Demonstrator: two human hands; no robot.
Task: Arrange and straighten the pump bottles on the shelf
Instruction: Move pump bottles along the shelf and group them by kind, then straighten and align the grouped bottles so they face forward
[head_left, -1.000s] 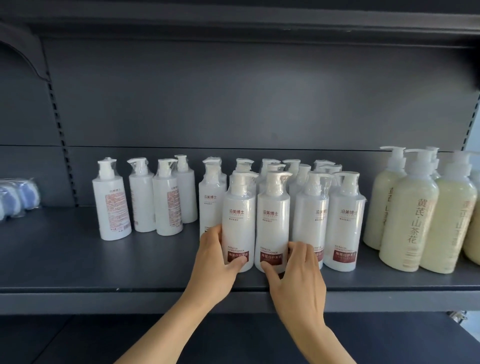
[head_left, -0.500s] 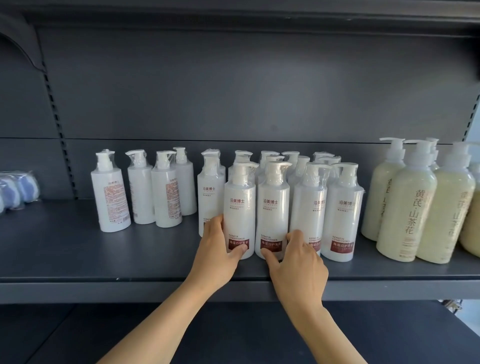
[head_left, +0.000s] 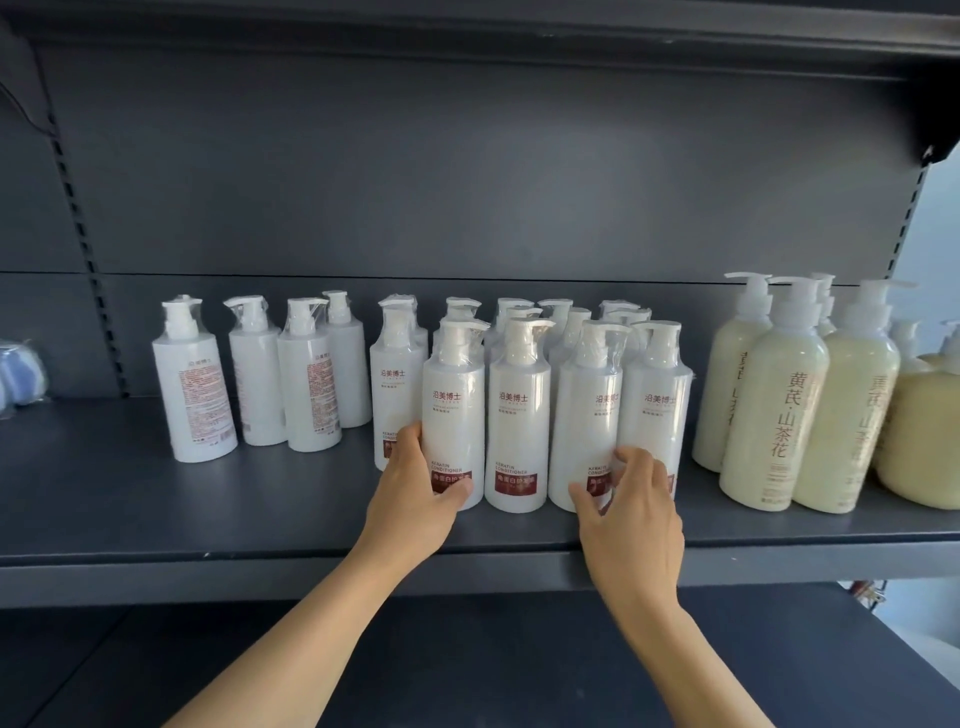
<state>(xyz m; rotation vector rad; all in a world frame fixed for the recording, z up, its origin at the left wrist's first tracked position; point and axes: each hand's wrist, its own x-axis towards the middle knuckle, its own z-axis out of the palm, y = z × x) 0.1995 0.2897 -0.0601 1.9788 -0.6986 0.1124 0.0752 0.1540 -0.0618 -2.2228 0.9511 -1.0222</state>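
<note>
Head view of the dark shelf (head_left: 156, 525) as I see it from my remote station. A cluster of white pump bottles (head_left: 519, 364) stands upright at centre, four in the front row with more behind. The left hand (head_left: 415, 499) grips the leftmost front bottle (head_left: 453, 415) near its base, thumb across the red label and fingers curled round its left side. The right hand (head_left: 631, 512) curls its fingers round the lower part of the third front bottle (head_left: 584, 415), thumb at the bottle's left edge; the second front bottle (head_left: 518, 415) stands untouched between the two. Four more white bottles (head_left: 254, 379) stand to the left, apart from the cluster, back labels facing outward. Cream-coloured pump bottles (head_left: 774, 415) stand to the right. A blue wrapped item (head_left: 21, 371) lies at the far left edge.
</note>
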